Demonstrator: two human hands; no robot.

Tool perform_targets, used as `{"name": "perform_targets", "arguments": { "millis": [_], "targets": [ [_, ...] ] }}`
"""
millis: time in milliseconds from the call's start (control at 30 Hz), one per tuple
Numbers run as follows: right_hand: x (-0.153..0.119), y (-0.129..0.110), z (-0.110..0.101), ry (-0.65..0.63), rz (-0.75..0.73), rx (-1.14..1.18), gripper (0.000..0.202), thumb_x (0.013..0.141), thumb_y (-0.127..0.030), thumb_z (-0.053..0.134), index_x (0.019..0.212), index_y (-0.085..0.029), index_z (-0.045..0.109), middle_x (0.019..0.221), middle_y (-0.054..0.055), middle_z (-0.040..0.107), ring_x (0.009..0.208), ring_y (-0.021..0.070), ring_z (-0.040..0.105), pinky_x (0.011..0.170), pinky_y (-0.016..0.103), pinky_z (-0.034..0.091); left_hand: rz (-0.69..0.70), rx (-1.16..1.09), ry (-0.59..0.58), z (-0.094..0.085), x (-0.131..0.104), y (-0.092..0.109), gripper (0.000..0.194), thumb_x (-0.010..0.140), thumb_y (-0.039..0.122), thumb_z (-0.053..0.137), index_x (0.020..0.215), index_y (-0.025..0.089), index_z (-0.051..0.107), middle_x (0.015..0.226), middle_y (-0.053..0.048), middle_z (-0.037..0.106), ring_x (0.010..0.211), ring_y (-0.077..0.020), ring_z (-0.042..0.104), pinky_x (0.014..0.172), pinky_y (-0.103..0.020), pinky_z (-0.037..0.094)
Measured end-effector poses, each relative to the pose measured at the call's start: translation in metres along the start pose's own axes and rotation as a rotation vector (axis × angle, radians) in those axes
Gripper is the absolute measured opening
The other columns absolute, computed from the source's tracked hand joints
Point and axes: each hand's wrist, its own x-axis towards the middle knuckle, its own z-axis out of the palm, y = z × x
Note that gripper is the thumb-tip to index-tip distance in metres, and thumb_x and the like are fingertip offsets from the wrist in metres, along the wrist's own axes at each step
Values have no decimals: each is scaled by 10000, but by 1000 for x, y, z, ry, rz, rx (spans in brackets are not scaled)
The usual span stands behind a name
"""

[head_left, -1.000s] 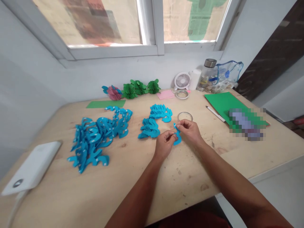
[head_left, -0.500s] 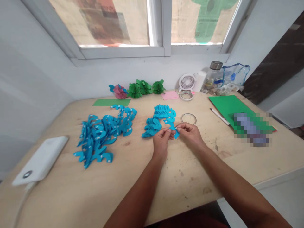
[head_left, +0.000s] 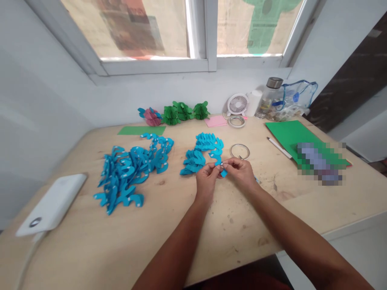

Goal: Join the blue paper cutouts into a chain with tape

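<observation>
My left hand and my right hand meet over the middle of the wooden table, both pinching one small blue paper cutout between fingertips. Just behind the hands lies a small pile of blue cutouts. A bigger heap of blue cutouts with white tabs is spread out to the left. A thin tape ring lies on the table right behind my right hand.
A white power bank sits at the left edge. Green and pink paper decorations, a small fan, a tape roll, a jar and a clear pouch line the back wall. Green paper with a pen lies right.
Both hands moved slightly forward toward the small pile and closed together on the cutout, which had hung lower between them. The camera view shifted a little.
</observation>
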Motion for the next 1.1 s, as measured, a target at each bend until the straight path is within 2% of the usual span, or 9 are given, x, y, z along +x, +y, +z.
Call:
{"name": "perform_targets", "arguments": {
  "millis": [300,500,1100],
  "targets": [
    [-2,-4,1,19,-100,-117,135,705,-303,604,696,-183,665,731,47,659,653,155,573,569,261,431,-23,1,10,-1,2,-3,173,650,299,647,632,127,639,610,-13,619,567,-104,545,564,-224,454],
    [-4,-6,2,52,-184,-217,101,721,-262,587,700,-197,663,749,46,661,714,163,579,641,277,437,-31,1,31,-1,1,-1,162,639,285,656,641,122,654,607,-15,628,575,-108,549,578,-224,450],
    [-7,-7,3,101,-214,-287,103,725,-247,574,697,-193,657,730,30,674,717,167,588,666,282,443,16,-16,15,-1,0,-2,113,621,240,676,640,130,653,591,4,620,572,-101,545,571,-211,437]
  ]
}}
